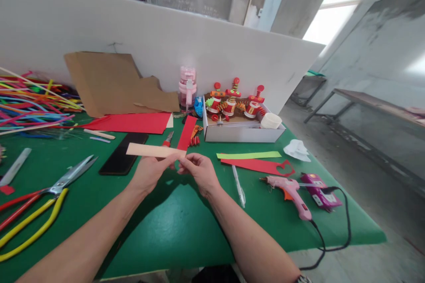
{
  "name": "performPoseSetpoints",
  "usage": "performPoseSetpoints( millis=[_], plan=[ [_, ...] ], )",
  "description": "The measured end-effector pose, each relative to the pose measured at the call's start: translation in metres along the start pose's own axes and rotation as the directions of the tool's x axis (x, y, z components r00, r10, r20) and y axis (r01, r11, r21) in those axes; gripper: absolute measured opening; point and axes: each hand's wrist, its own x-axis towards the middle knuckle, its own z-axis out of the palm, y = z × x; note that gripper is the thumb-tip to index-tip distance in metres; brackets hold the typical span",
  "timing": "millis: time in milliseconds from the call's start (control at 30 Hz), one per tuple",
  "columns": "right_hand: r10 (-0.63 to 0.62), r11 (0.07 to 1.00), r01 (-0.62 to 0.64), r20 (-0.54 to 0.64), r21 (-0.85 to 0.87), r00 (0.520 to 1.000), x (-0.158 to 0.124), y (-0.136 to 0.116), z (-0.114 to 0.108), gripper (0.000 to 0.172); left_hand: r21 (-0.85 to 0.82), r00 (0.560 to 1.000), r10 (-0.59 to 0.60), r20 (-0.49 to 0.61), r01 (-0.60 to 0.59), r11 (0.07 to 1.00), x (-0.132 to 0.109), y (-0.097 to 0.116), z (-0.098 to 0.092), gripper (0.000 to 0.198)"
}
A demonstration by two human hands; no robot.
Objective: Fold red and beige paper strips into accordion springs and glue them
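Note:
Both hands meet above the green tabletop, pinching two paper strips where their ends cross at a corner. My left hand point(153, 171) is closed on the cream paper strip point(149, 150), which extends to the left. My right hand point(201, 172) has its thumb and finger pressed at the same corner, where the red paper strip point(187, 133) rises away from me. The fingertips partly hide the joint, so I cannot tell whether the strips are stuck together. Behind my left hand lies a black phone point(123, 154), and a utility knife point(168, 139) is just beyond the cream strip.
On the left are scissors point(68, 180), pliers-like yellow handles point(53, 212) and a heap of pipe cleaners point(36, 104). A white box point(244, 135) with paper figures stands behind. Right: a pink glue gun point(288, 190) with cord, a pen point(238, 185), a green strip point(249, 155).

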Motion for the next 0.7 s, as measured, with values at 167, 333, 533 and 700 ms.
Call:
performPoseSetpoints(
  millis=[167,333,533,700],
  plan=[
    [0.000,1.000,0.001,0.016,-0.026,1.000,0.001,-0.003,-0.004,0.033,-0.065,0.999,-0.034,-0.024,0.032,0.997,0.000,0.003,0.001,0.033],
    [0.071,0.997,-0.074,0.073,0.031,0.995,0.000,-0.008,-0.007,0.040,0.032,1.000,0.004,-0.022,-0.004,0.999,-0.001,0.005,0.000,0.035],
    [-0.035,0.996,0.037,0.020,-0.080,0.999,0.003,0.001,-0.004,0.035,0.103,1.000,0.009,0.002,-0.009,0.995,-0.003,0.000,0.003,0.036],
    [-0.133,0.973,0.132,0.006,-0.187,0.991,0.004,0.001,-0.003,0.031,0.115,0.998,0.062,-0.016,-0.060,0.992,-0.002,-0.003,0.002,0.035]
  ],
)
